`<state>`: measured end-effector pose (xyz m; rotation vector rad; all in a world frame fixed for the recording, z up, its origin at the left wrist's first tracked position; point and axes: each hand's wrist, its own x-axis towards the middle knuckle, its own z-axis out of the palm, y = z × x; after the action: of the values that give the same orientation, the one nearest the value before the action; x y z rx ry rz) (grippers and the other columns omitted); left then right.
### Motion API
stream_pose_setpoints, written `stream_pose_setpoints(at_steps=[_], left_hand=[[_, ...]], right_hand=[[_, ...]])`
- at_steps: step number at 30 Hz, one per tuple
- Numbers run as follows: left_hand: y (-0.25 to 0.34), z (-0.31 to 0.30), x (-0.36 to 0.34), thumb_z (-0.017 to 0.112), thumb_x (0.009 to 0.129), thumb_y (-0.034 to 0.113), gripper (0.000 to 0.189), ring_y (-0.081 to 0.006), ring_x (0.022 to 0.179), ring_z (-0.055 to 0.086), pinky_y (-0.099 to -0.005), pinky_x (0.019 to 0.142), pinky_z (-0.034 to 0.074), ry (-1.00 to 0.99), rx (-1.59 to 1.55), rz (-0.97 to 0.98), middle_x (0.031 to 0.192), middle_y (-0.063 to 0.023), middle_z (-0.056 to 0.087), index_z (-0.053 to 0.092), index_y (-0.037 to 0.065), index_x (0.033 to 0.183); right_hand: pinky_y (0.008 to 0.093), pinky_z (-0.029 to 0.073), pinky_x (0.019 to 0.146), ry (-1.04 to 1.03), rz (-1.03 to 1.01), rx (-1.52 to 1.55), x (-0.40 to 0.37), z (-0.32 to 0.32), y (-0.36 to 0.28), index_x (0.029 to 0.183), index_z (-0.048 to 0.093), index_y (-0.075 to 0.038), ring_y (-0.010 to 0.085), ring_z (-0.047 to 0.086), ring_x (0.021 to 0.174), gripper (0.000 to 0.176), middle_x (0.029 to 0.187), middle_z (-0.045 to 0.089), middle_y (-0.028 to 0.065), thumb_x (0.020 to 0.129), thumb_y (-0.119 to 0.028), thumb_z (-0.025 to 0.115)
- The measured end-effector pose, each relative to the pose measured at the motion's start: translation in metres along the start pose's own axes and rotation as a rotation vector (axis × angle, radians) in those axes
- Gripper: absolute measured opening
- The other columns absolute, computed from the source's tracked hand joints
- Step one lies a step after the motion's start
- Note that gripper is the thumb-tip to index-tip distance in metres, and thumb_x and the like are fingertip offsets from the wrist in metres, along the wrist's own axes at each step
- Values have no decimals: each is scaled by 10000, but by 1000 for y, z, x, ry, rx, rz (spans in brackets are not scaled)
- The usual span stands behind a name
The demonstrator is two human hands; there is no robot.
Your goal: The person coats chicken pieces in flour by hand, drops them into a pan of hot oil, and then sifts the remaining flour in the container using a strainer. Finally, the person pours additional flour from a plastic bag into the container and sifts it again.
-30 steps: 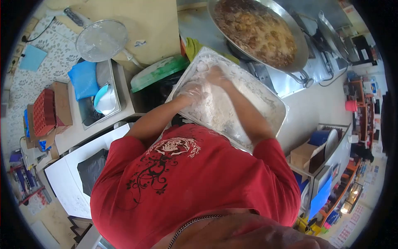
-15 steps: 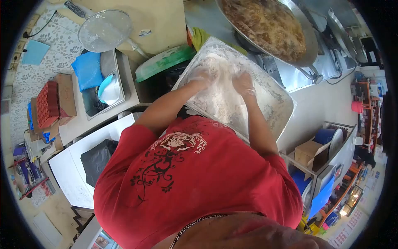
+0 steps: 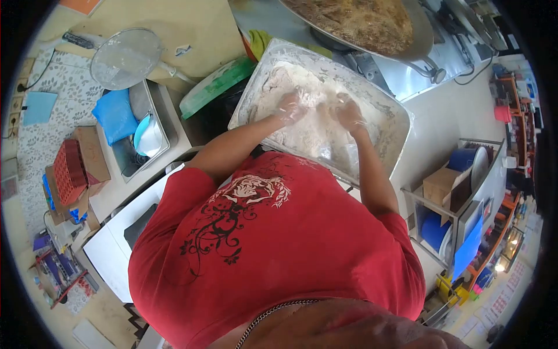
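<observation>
A large rectangular metal tray [image 3: 398, 150] lies tilted in front of me, with white flour [image 3: 317, 131] spread over its bottom. My left hand [image 3: 290, 109] is over the flour left of the middle, its fingers apart and dusted white. To the right, my right hand [image 3: 350, 114] faces it across a short gap, fingers also apart and coated with flour. Nothing shows in either hand. A paler, lumpy patch lies in the flour near the tray's far left corner; I cannot make out what it is.
A wide wok [image 3: 372, 29] of bubbling brown oil stands on the stove beyond the tray. Left are a green lid [image 3: 215, 87], a floury sieve [image 3: 126, 58], and a metal basin [image 3: 168, 119] with a blue bag [image 3: 119, 116]. A rack [image 3: 436, 230] stands at right.
My hands have moved slightly toward my body within the tray, and the left has shifted a little right. The view has shifted, so the wok sits higher.
</observation>
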<state>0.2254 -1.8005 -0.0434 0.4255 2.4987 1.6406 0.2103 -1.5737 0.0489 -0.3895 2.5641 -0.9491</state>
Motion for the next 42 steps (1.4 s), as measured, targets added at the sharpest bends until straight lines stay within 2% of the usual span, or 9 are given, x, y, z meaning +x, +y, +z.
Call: stream_pose_setpoints(at_steps=[5, 8, 10, 15, 21, 24, 29, 36, 42], left_hand=[[22, 25, -5, 553, 874, -68, 326, -158, 995, 625, -296, 875, 520, -92, -997, -131, 1110, -78, 640, 572, 19, 1187], [-1, -9, 5, 528, 883, -85, 303, -141, 950, 624, -273, 842, 525, -67, -251, 87, 1044, -75, 642, 583, 26, 1160], [-50, -22, 18, 532, 892, 13, 248, -203, 947, 632, -321, 848, 530, -155, -888, -370, 1032, -126, 637, 607, 15, 1129], [25, -77, 41, 512, 868, 209, 349, -383, 1103, 611, -452, 939, 490, -219, 848, -436, 1173, -283, 617, 630, -20, 1104], [12, -81, 46, 569, 841, 283, 336, -358, 1011, 648, -421, 916, 496, -162, 833, -308, 1073, -238, 673, 719, 3, 953], [-12, -86, 21, 429, 892, 170, 374, -359, 1142, 587, -397, 977, 476, 20, 925, 192, 1201, -254, 615, 628, -16, 1149], [-28, -78, 42, 519, 894, 287, 382, -353, 1090, 620, -404, 951, 477, -291, 895, -404, 1093, -248, 664, 683, -11, 1067], [4, -78, 40, 569, 850, 226, 298, -346, 1094, 635, -412, 899, 511, -219, 906, -212, 1072, -258, 672, 734, 12, 976], [-32, -66, 34, 567, 890, 394, 572, -303, 1249, 542, -402, 1057, 406, -473, 1036, -115, 1394, -234, 505, 519, 104, 1381]], right_hand=[[371, 488, 873, -203, -127, 261, 16, 15, 7, 1124, 639, -36, 253, 637, 974, 331, 1024, 682, 137, 899, -276, 607], [360, 498, 861, -41, -52, 54, 30, 60, 24, 1078, 662, -15, 257, 642, 948, 323, 1002, 692, 144, 865, -258, 649], [380, 503, 848, 93, 47, 4, 31, 69, 14, 1025, 669, -14, 300, 641, 931, 298, 999, 686, 174, 852, -256, 647], [445, 509, 783, 114, -109, 32, 20, 43, -20, 996, 667, -11, 367, 652, 880, 287, 948, 684, 216, 821, -235, 631], [467, 501, 770, 70, 7, -45, 13, 33, -50, 1002, 659, 3, 393, 634, 892, 276, 959, 669, 245, 796, -176, 619], [432, 496, 853, 72, -30, 89, 9, 31, -39, 1107, 611, -10, 379, 625, 953, 387, 1001, 660, 248, 850, -300, 611], [459, 474, 781, 47, -274, -180, 25, 75, 10, 839, 668, -12, 360, 615, 859, 186, 910, 654, 207, 837, -140, 534], [454, 436, 843, -204, -313, -282, 19, 80, 9, 805, 659, -27, 323, 593, 898, 208, 866, 645, 183, 860, -150, 501], [452, 450, 846, -310, -424, -578, 21, 78, 25, 834, 665, -36, 314, 604, 924, 236, 936, 657, 186, 888, -203, 507]])
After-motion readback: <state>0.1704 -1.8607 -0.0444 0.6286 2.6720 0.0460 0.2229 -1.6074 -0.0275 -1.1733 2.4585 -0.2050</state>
